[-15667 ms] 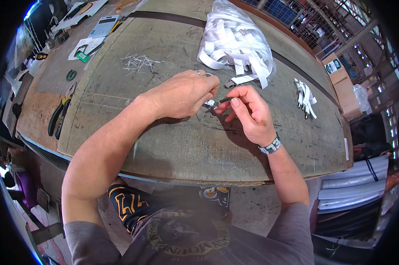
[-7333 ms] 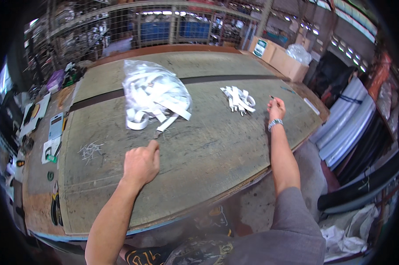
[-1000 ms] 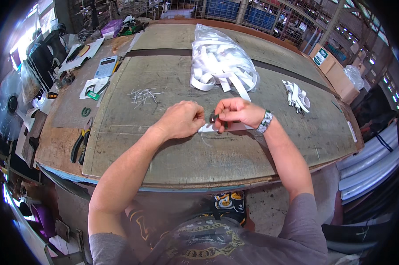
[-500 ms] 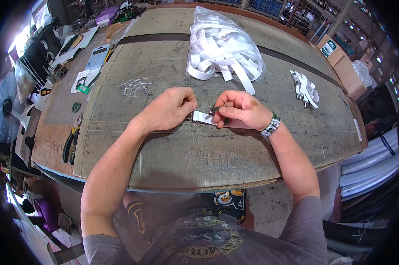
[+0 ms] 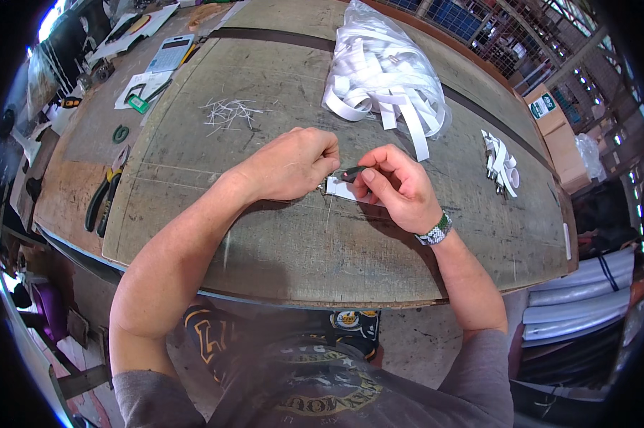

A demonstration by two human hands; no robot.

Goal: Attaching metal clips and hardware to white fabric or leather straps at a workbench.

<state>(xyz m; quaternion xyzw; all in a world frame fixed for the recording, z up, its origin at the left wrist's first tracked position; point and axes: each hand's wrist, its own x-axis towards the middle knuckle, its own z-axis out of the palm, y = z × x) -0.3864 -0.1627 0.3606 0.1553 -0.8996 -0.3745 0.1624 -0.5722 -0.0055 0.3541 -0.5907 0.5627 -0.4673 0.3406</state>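
A white strap (image 5: 342,188) lies on the worktable between my hands, with a small metal piece at its left end. My left hand (image 5: 293,165) is closed in a pinch just above that end; what its fingertips grip is hidden. My right hand (image 5: 402,187) rests over the strap, fingers curled around a small black hand tool (image 5: 352,174). The tool's tip points left toward my left fingertips, and its exact kind is not clear. A thin pale thread hangs down beside the strap's metal end.
A clear bag of white straps (image 5: 389,71) lies beyond my hands. White thread scraps (image 5: 230,114) are at the left, finished-looking straps with metal ends (image 5: 502,164) at the right. Pliers (image 5: 106,196), a calculator (image 5: 171,53) and a green-cased item (image 5: 138,104) sit further left.
The view has shifted, so the table's contents sit differently in the picture. My right hand has tilted, showing more of the black tool near the left fingertips. Left hand keeps its pinch.
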